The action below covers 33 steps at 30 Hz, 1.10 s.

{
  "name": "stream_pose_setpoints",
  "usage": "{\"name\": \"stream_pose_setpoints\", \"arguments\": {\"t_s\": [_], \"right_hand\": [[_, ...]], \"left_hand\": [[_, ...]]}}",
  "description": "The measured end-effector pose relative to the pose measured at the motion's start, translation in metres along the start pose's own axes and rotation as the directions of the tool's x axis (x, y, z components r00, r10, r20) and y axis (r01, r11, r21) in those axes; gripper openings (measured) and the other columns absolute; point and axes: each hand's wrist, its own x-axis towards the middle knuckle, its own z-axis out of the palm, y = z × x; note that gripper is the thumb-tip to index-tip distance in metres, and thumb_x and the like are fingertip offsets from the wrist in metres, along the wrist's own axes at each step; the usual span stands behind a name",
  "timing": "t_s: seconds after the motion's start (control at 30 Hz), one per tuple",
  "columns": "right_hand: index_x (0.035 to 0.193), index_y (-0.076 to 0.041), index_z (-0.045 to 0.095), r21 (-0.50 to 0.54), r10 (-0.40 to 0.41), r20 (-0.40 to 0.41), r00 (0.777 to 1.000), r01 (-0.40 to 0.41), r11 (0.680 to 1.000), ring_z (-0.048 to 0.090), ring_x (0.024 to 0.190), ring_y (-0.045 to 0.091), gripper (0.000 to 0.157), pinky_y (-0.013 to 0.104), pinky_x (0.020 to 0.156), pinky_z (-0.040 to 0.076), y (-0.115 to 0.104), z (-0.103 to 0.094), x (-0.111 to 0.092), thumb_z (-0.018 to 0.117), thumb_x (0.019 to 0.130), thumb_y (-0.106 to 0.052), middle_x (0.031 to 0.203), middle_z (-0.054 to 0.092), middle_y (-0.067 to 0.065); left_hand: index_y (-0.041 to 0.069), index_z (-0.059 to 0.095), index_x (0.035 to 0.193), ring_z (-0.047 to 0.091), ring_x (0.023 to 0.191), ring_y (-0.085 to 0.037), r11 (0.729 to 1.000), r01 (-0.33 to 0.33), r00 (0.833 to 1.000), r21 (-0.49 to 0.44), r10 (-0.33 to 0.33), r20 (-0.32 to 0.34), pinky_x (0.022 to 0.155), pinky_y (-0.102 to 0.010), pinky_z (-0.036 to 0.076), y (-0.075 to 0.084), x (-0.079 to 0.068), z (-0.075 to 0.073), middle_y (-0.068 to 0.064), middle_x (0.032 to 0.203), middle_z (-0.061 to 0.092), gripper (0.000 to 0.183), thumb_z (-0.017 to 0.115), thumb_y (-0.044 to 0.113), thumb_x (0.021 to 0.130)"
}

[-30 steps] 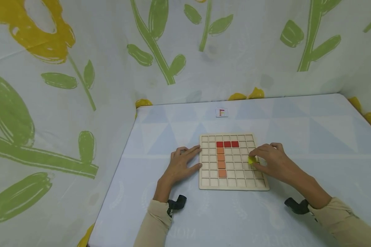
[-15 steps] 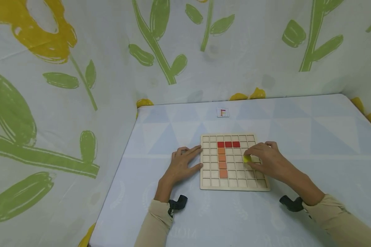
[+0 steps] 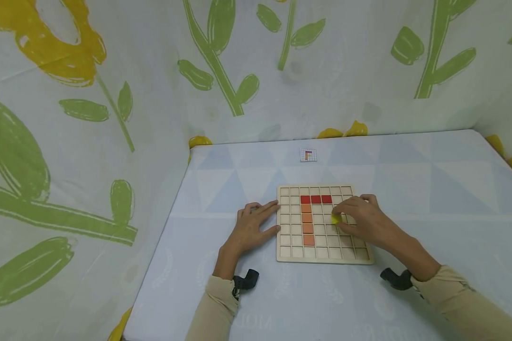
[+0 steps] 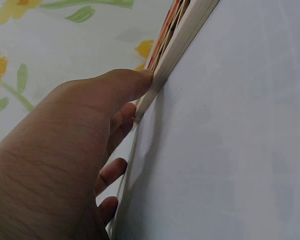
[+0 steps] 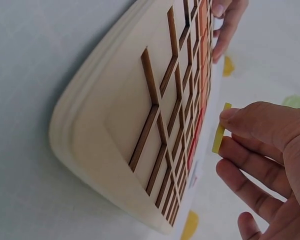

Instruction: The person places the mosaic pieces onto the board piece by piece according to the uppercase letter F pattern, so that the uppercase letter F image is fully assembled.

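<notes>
A wooden grid board [image 3: 320, 253] lies flat on the table. Three red tiles [image 3: 315, 199] form a row in its cells, and several orange tiles [image 3: 307, 228] run down a column below the leftmost red one. Between thumb and fingertips, my right hand [image 3: 364, 219] pinches a yellow tile [image 5: 221, 131], held just above the right half of the board. Seen from the right wrist, that tile is a thin square on edge, apart from the board. My left hand [image 3: 251, 226] touches the board's left edge with thumb and fingertips, its fingers extended.
A small card [image 3: 308, 155] printed with a coloured grid pattern lies behind the board. The table [image 3: 222, 189] has a pale blue triangle-patterned cover. Flower-printed fabric [image 3: 153, 94] hangs at the back and sides.
My right hand has moved left over the board, carrying the yellow tile toward the middle columns. The left hand stays at the board's left edge.
</notes>
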Motion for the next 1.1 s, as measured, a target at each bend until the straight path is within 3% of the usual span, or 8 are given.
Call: {"name": "stream_pose_setpoints", "arguments": {"t_s": [0.27,1.1], "right_hand": [[0.102,-0.012,0.075,-0.003,-0.053,-0.014,0.999,0.053,0.999,0.062,0.108,0.026,0.024,0.056,0.096,0.031,-0.003,0.005,0.007,0.084,0.079,-0.012,0.106,0.073,0.004],[0.1,-0.013,0.076,-0.037,-0.049,0.014,0.999,0.05,0.998,0.064,0.105,0.026,0.023,0.055,0.096,0.033,-0.01,0.02,0.024,0.085,0.079,-0.014,0.104,0.074,0.003]], "left_hand": [[0.035,0.04,0.154,0.035,0.131,-0.019,1.0,0.004,1.0,0.017,-0.004,-0.003,0.098,-0.046,0.029,-0.001,0.0,0.0,0.022,0.157,0.033,0.064,0.053,0.058,0.096],[0.034,0.041,0.154,0.035,0.131,-0.02,1.0,-0.017,1.0,-0.002,0.017,-0.02,0.097,-0.046,0.029,-0.001,-0.001,0.001,0.022,0.158,0.032,0.063,0.052,0.058,0.097]]}}
